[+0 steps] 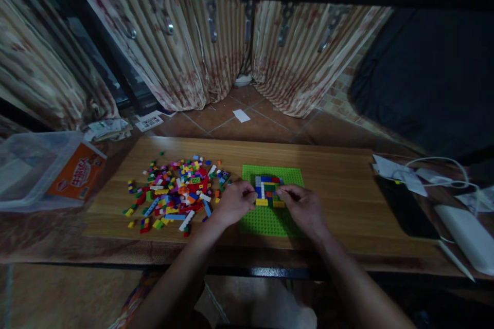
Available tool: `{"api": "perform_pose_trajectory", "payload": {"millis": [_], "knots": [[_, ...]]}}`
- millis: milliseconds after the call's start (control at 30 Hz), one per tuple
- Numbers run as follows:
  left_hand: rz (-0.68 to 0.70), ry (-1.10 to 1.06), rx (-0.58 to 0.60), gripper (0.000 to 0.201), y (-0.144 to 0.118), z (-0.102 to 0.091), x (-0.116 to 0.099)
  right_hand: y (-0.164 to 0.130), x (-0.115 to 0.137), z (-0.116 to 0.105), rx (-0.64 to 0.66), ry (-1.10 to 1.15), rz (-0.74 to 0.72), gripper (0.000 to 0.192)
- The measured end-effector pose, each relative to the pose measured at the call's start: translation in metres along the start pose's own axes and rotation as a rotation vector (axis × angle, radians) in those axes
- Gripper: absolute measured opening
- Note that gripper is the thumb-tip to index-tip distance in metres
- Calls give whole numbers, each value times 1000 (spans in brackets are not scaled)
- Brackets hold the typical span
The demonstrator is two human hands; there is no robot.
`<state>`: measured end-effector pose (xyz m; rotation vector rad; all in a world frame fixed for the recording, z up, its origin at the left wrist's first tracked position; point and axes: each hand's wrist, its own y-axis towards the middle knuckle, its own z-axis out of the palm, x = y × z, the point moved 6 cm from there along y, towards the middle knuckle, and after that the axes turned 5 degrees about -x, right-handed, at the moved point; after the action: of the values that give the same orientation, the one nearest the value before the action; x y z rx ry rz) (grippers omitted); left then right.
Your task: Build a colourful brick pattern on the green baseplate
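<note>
A square build of toy bricks (268, 191) in blue, white, red, yellow and green sits on a bright green studded baseplate (257, 222). My left hand (236, 200) is at the build's left edge, its fingers curled in with thumb and forefinger together. On the opposite side, my right hand (304, 209) pinches close to the build's right edge. Whatever is between the fingertips of either hand is too small or hidden to make out. Left of the baseplate lies a spread of loose toy bricks (181, 190) in many colours.
The wooden board (339, 190) carries bricks and baseplate. At left stands a clear plastic box (34, 154) with an orange label. A dark flat device (405, 211), a white box (465, 239), white cables (443, 164) and papers lie at right. Curtains (185, 56) hang behind.
</note>
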<state>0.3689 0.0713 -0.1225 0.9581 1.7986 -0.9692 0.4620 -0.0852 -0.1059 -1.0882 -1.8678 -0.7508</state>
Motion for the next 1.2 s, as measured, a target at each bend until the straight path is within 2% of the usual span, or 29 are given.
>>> {"api": "perform_pose_trajectory", "payload": {"millis": [167,333,467,600,800,967,1200], "knots": [[61,62,-42,14,-2,-2,-5,5,1,-13,-78,-9,14,33],[160,217,-163,18,-3,-2,-12,3,-2,-11,-91,-11,14,34],[146,289,-224,22,-3,1,-9,1,-2,-10,-83,-12,24,35],[134,271,-220,20,-5,6,-6,-2,3,-6,-67,-44,15,35],[37,231,-207,14,-3,8,-5,-12,5,5,-44,-70,-12,33],[-47,213,-181,15,-1,8,-2,-15,-1,12,-45,-98,46,34],[35,284,-132,21,-4,13,-5,-21,9,24,-87,-46,94,36]]}}
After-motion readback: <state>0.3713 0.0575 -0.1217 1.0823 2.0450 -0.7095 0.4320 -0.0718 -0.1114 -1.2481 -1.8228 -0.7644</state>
